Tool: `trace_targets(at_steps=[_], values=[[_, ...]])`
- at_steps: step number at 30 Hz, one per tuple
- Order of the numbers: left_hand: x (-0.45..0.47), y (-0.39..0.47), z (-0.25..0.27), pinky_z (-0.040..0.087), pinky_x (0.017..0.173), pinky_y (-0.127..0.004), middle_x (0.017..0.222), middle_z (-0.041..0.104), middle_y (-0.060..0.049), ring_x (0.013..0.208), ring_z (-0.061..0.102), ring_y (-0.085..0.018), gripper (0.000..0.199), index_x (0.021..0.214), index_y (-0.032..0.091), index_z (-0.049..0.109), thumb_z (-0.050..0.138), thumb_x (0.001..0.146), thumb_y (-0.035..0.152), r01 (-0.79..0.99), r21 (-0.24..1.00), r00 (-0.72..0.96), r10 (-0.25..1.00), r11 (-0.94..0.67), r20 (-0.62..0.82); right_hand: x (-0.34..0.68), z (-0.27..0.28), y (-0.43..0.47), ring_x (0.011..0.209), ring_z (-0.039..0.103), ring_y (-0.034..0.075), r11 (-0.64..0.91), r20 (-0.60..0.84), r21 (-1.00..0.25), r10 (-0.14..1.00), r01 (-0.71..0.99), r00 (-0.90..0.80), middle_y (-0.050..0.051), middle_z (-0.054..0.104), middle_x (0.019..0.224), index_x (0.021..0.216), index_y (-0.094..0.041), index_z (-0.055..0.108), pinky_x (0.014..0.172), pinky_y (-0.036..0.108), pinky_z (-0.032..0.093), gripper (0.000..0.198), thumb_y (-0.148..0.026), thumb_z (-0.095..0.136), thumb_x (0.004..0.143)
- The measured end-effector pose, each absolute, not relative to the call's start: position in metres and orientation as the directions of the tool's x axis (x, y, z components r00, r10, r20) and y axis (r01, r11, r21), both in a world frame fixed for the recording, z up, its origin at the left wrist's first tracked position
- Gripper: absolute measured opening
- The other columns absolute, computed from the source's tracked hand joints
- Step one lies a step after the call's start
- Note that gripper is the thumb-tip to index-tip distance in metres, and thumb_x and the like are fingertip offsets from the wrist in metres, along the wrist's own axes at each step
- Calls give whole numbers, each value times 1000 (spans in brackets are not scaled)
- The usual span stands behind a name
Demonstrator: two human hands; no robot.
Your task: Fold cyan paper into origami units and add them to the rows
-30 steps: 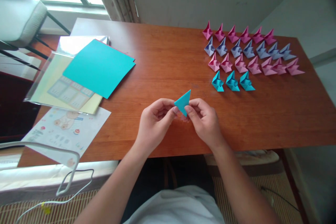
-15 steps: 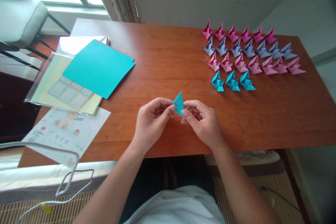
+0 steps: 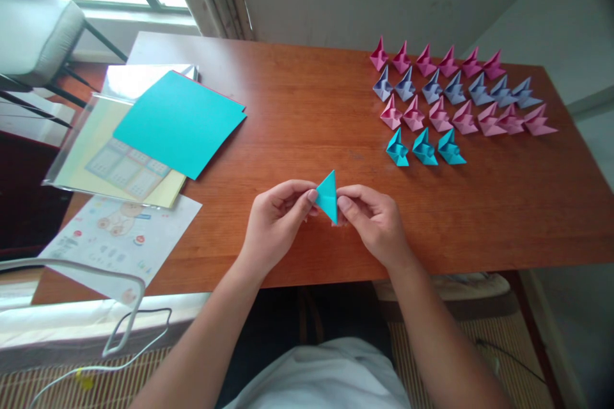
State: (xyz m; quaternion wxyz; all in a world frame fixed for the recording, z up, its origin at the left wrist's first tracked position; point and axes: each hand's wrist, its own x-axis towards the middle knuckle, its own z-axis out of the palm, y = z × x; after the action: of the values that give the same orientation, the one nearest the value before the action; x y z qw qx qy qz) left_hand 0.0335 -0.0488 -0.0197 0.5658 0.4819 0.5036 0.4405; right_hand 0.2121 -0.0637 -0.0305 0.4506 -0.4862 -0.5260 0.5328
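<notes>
A small folded turquoise paper (image 3: pixel 327 197), triangular in outline, is held up over the front part of the table between my two hands. My left hand (image 3: pixel 281 220) pinches its left corner with thumb and index finger. At the paper's long right edge, my right hand (image 3: pixel 371 220) has thumb and fingers closed on it; the fingers behind are partly hidden. Beyond my right hand, three turquoise origami pieces (image 3: pixel 425 148) of pointed, folded shape stand in a row.
Behind them are rows of pink origami (image 3: pixel 440 115), lilac origami (image 3: pixel 455 89) and magenta origami (image 3: pixel 448 62). Turquoise sheets (image 3: pixel 182 124) lie on a plastic paper pack (image 3: pixel 71 160) at left, near a printed sheet (image 3: pixel 119 236). A white metal tube (image 3: pixel 96 271) crosses the lower left.
The folded turquoise paper has turned so its long edge is nearly vertical, showing more of its face. My right thumb has slid off its front to the right edge.
</notes>
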Motion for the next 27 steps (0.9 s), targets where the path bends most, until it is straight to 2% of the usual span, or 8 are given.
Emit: trace_targets(at_steps=[7,11,14,17,23,27], values=[[34,-51,-24,57,61,-22,78,76,-3,65,70,-14,20,96,17,76,73,90,35,31,997,72,995,69,-71,212,-32,-63,71,71,16,-59,-63,-998,987,33,-145,0,76,84,101,-26,76,65,27,62,19,-40,66,95],[36,-54,-30,57,67,-25,89,77,-6,72,70,-16,21,106,17,75,66,94,32,197,978,71,996,-64,51,211,-34,-62,76,74,17,-40,-48,-998,984,46,-171,1,77,88,105,-26,75,69,29,63,19,-38,65,95],[38,-56,-31,55,70,-24,96,75,-7,77,69,-15,24,114,18,73,61,97,29,354,918,97,983,-181,156,210,-36,-62,70,72,16,21,-2,-987,989,156,-148,1,75,80,104,-24,74,66,28,60,18,-35,61,98],[40,-58,-30,54,70,-23,100,73,-7,77,67,-14,30,122,18,69,61,97,30,444,863,138,970,-241,200,209,-36,-63,72,73,17,77,47,-965,991,252,-122,2,76,83,105,-23,73,68,30,61,19,-34,59,98],[41,-59,-29,55,80,-26,109,73,-11,87,70,-17,36,131,15,63,58,97,27,489,823,194,956,-288,219,207,-36,-65,78,76,18,150,121,-940,986,305,-111,3,79,94,106,-25,72,71,30,63,16,-31,61,98],[40,-58,-29,55,82,-26,107,73,-9,87,70,-16,40,135,15,59,55,97,23,498,800,239,940,-334,244,207,-36,-65,79,76,18,184,151,-914,981,360,-118,3,80,97,107,-26,72,71,30,62,15,-29,61,98]])
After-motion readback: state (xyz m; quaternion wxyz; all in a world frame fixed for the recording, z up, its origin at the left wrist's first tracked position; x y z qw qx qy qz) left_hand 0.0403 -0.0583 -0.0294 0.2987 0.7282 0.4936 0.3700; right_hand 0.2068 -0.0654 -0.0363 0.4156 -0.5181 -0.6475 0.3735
